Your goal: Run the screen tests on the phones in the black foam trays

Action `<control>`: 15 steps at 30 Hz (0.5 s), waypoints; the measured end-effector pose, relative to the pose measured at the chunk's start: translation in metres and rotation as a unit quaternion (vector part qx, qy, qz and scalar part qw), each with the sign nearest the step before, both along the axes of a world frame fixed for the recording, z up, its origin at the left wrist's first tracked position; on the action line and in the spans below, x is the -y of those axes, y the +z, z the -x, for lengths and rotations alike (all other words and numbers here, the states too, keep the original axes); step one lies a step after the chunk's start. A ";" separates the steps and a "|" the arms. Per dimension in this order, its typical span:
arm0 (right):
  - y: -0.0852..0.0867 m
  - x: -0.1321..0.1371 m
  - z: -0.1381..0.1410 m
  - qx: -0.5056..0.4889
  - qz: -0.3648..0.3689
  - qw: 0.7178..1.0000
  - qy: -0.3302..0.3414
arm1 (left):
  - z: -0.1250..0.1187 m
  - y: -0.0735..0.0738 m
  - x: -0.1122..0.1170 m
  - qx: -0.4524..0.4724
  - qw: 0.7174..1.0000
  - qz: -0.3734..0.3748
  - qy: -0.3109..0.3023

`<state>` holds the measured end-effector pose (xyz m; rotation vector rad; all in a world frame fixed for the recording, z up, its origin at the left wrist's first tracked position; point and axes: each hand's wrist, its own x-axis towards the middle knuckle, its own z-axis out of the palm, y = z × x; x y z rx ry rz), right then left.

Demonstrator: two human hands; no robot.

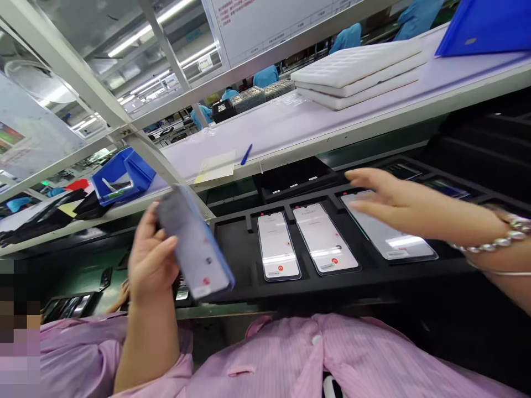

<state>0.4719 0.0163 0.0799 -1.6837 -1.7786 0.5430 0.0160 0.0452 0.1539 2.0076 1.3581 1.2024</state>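
Note:
My left hand [152, 255] is closed around a smartphone [194, 243], held tilted above the left end of a black tray [244, 296]. Its screen faces me and is blurred, with a red button near the bottom. My right hand [384, 194] reaches over the tray with fingers stretched and apart, just above a lit phone [398, 237] in its slot. Two more phones, one on the left [279, 249] and one in the middle [326, 237], lie face up with white call screens and red buttons. Left of them is a bare slot [232, 243].
Above the tray runs a white shelf [282, 124] with a blue pen [246, 154], a paper note [215, 167], stacked white foam trays [357, 72] and a blue bin [120, 177]. A co-worker in a pink sleeve [78, 354] sits close on my left. Black trays [489, 138] stand at right.

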 end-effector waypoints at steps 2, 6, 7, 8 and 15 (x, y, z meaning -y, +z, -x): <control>-0.003 0.005 0.028 -0.062 0.055 0.994 0.067 | -0.002 -0.016 -0.024 0.083 0.983 0.162 -0.018; -0.004 0.007 0.063 -0.201 0.092 0.975 0.036 | -0.003 -0.044 -0.052 0.075 0.931 0.355 -0.047; -0.004 0.006 0.066 -0.265 0.087 0.960 0.002 | -0.004 -0.046 -0.053 0.046 0.926 0.371 -0.056; -0.005 0.004 0.066 -0.326 0.081 0.941 -0.036 | -0.005 -0.045 -0.053 0.000 0.923 0.380 -0.064; -0.016 -0.004 0.052 -0.233 0.207 0.949 0.057 | -0.073 -0.012 -0.024 -0.447 0.890 0.081 -0.044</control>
